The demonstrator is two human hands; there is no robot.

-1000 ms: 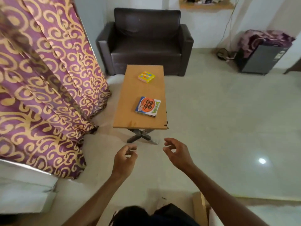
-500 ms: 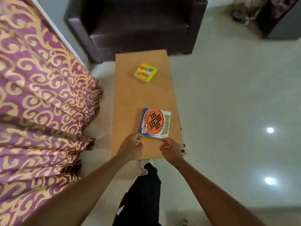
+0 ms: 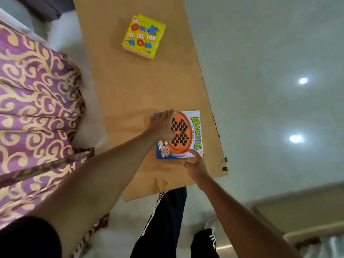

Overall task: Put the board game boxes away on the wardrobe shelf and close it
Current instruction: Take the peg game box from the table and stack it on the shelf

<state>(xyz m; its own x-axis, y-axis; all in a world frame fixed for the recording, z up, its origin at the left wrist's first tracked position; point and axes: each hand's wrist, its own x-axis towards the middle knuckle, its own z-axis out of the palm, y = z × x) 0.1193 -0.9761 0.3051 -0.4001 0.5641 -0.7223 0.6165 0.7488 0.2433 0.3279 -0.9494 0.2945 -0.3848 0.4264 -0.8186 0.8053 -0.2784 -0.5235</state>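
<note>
Arms: bare to above elbows — both.
Left sleeve (image 3: 24, 237): black, short.
Trousers (image 3: 163, 220): black w/ white side stripes.
Footwear (image 3: 211, 223): white — blurred, type unclear.

You see even, bright indoor light; two glare spots on the glossy floor (image 3: 279, 90); soft motion blur; wide-angle stretching at the edges.
</note>
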